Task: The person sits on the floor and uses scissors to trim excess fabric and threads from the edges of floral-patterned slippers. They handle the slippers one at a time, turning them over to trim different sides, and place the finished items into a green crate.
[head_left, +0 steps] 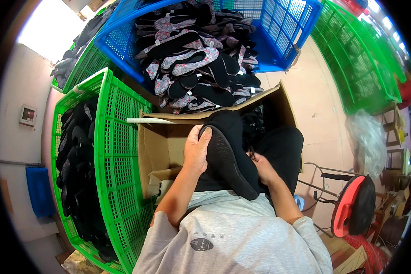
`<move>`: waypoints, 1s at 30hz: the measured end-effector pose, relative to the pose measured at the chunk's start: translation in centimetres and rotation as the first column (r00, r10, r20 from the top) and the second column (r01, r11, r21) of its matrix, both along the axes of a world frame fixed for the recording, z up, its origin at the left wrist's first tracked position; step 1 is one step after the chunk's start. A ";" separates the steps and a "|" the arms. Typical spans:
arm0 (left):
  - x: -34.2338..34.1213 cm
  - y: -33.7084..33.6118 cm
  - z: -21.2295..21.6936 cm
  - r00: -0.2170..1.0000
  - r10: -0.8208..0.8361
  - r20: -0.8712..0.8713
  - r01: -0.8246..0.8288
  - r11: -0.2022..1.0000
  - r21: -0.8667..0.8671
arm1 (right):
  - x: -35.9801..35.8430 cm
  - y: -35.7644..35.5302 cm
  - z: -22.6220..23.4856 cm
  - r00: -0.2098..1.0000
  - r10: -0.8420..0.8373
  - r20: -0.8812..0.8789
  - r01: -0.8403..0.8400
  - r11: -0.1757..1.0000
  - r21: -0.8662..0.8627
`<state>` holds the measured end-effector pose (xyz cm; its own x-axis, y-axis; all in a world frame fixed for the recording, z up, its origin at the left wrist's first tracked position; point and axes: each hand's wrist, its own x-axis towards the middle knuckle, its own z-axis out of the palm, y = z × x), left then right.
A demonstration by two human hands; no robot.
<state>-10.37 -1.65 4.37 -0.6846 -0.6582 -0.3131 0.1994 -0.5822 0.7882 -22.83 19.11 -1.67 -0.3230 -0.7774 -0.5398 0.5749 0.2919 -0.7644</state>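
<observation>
A black soft shoe [227, 160] lies over my lap with its dark textured sole turned up toward me. My left hand [197, 150] is closed around one end of it, thumb pressed on the sole's edge. On the shoe's other side, my right hand [263, 168] has its fingers curled in against dark material. Its fingertips are partly hidden, and what they pinch cannot be made out. Just beyond the hands, an open cardboard box [169, 141] contains a dark stringy heap [253, 122].
A blue crate [278, 34] ahead is piled with patterned grey-and-black shoes [189, 61]. At my left, a green crate [123, 150] contains black shoes [80, 150]. A white rod [153, 121] crosses the box. Right are a red-and-black round seat [351, 205] and green crates [351, 59].
</observation>
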 end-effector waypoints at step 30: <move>-3.8 3.8 3.6 0.990 -0.068 0.127 0.076 0.995 -0.057 | -1.3 -6.2 6.2 0.950 -0.308 0.045 0.307 0.905 -0.293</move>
